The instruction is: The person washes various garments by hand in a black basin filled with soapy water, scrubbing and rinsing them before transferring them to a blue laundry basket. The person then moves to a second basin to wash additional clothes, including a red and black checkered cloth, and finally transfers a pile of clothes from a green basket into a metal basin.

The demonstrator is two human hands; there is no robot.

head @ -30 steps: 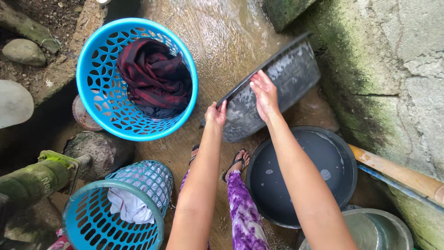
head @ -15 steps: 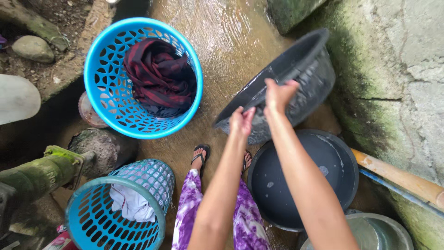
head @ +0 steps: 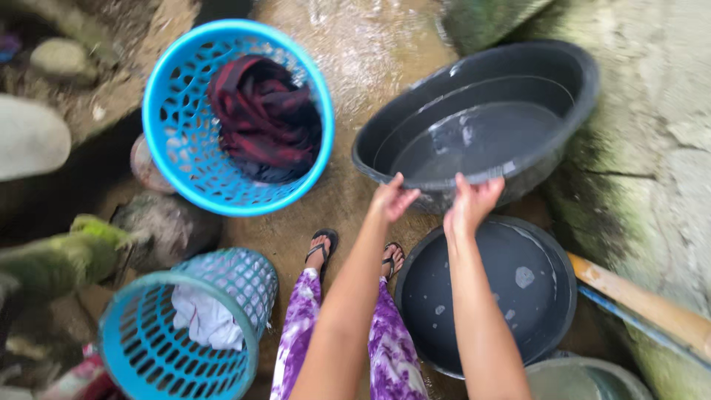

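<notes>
At the bottom of the frame I see purple patterned trousers and two feet in sandals on wet ground. At lower left lies a teal basket with a white cloth inside. At lower right, just in front of the feet, sits a dark round basin, shallow, with a few wet spots on its bottom. Beside it at the right edge runs a wooden handle, and the rim of another tub shows at the bottom right corner.

Both arms reach up the middle of the frame. My left hand closes its fingers on the near rim of a second, larger dark basin, and my right hand grips the same rim just beside it. This basin lies in the upper right of the frame, tilted so its open side faces me, with a little water on its bottom. It touches the mossy stone wall on the right.

Farther off, at upper left, a bright blue basket holds dark red and navy clothes. Wet rock shines between the blue basket and the tilted basin.
</notes>
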